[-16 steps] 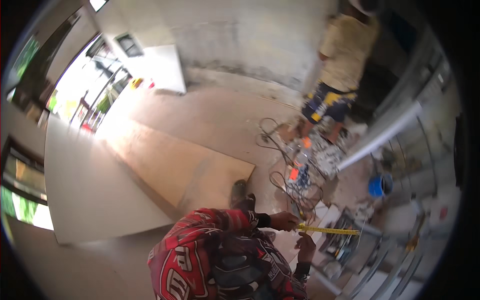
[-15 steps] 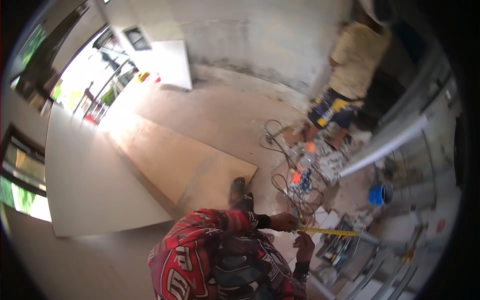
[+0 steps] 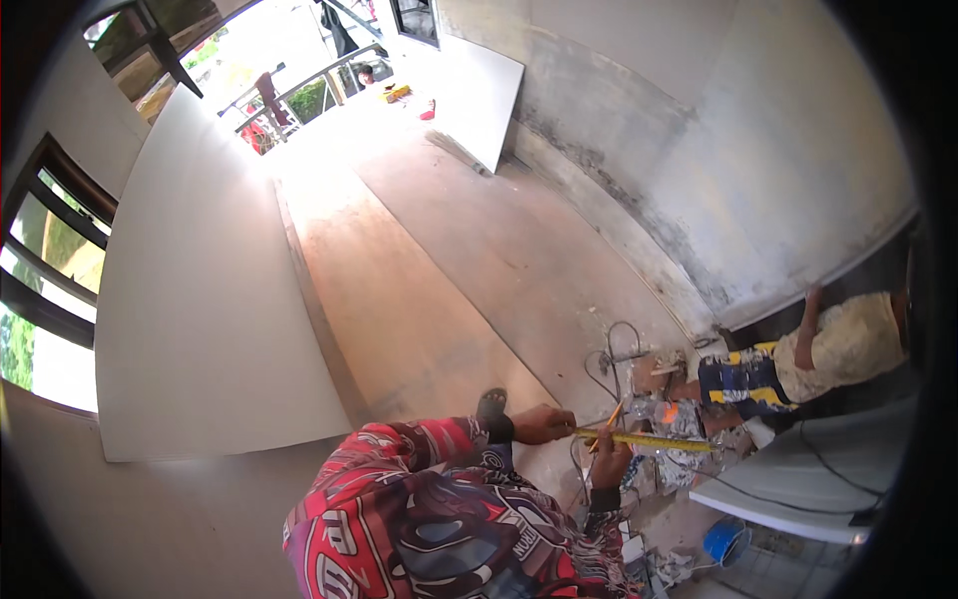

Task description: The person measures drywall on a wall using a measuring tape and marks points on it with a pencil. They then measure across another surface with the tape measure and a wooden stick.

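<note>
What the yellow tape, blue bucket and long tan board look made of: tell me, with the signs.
Yellow tape: probably thin coated metal; its blade reaches out straight past the right hand.
Blue bucket: likely smooth plastic, judging by its even colour.
Tan board: perhaps plywood or similar sheet, matte; its flat brownish face shows no clear grain.

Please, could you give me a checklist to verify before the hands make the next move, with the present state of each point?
1. Yellow tape measure drawn out: ok, its blade extends past the right hand.
2. Left hand gripping the tape's near end: ok.
3. Orange pencil in the right hand: ok.
4. Blade marks readable: cannot tell, too small here.
5. Floor beyond the hands free of cables: not ok, black cable lies in loops.
</note>
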Tool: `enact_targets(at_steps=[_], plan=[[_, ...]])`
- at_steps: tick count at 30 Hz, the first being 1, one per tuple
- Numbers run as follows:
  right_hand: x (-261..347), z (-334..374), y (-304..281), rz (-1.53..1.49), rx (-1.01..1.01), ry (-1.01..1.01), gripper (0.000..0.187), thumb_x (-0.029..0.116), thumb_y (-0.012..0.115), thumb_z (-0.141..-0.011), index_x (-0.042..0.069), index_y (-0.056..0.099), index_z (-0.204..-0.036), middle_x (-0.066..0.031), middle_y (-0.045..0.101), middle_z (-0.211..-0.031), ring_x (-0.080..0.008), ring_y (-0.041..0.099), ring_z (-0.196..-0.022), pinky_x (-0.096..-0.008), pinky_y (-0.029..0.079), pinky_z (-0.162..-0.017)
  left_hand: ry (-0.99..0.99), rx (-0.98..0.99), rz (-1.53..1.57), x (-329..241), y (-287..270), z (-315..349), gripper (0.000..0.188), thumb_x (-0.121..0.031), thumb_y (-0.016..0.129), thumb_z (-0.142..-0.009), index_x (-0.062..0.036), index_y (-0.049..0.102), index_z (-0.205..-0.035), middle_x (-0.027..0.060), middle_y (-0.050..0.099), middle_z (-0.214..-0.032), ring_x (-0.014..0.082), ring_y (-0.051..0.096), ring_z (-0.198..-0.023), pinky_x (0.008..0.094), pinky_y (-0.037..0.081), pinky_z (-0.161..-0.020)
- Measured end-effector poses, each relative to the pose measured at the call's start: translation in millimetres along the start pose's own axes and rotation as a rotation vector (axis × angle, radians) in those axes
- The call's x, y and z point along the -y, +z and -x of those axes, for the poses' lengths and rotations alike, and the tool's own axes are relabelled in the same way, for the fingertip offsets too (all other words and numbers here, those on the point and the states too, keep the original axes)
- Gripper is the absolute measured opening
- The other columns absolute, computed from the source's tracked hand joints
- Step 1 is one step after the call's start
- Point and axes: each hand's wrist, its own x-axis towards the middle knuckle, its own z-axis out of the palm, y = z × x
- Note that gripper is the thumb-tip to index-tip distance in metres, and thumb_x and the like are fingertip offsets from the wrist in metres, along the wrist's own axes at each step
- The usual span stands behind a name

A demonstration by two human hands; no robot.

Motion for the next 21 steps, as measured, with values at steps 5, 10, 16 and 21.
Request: enact_targets(at_steps=[5,10,16,21], plan=[[49.3,-84.7,20.1,-0.056,0.07,-0.074,0.024,0.021,0.055,-0.094,0.001,0.062,-0.084,-0.0054,0.062,-0.067,-0.011,0.057,-0.061,-0.0245,0.046,-0.057,-0.141,-0.075,0.008,41.2,-91.2,2.6,0.023,-0.024,0.053,-0.091,-0.0058,0.061,-0.103,0.0153,0.065,-0.087,0.0314,0.063,-0.082,0.0408,0.048,-0.074],[52.0,-175.7,24.5,0.026,0.178,-0.067,0.028,0.024,0.052,-0.095,0.001,0.061,-0.083,-0.0056,0.062,-0.066,-0.0113,0.057,-0.061,-0.0251,0.045,-0.057,-0.236,-0.163,0.06,112.5,-118.7,34.0,0.03,-0.029,0.053,-0.093,-0.0038,0.063,-0.105,0.0126,0.065,-0.088,0.025,0.061,-0.083,0.0376,0.047,-0.077],[50.7,-333.8,-28.0,0.178,-0.018,-0.148,0.027,0.024,0.051,-0.096,0.001,0.063,-0.087,-0.0044,0.062,-0.066,-0.0125,0.058,-0.062,-0.0258,0.044,-0.056,-0.634,-0.141,0.336,161.9,-181.7,76.5,0.025,-0.023,0.057,-0.093,-0.0029,0.065,-0.105,0.001,0.064,-0.088,0.0086,0.056,-0.084,0.0271,0.048,-0.073],[69.5,-511.9,-58.8,-0.204,-0.072,-0.316,0.029,0.028,0.054,-0.095,0.003,0.062,-0.084,0.002,0.056,-0.07,-0.006,0.051,-0.064,-0.0234,0.045,-0.059,-1.041,-0.422,0.267,170.4,-259.7,160.8,0.032,-0.029,0.059,-0.09,-0.0078,0.064,-0.113,0.0033,0.065,-0.095,0.0124,0.058,-0.084,0.0303,0.048,-0.072]])
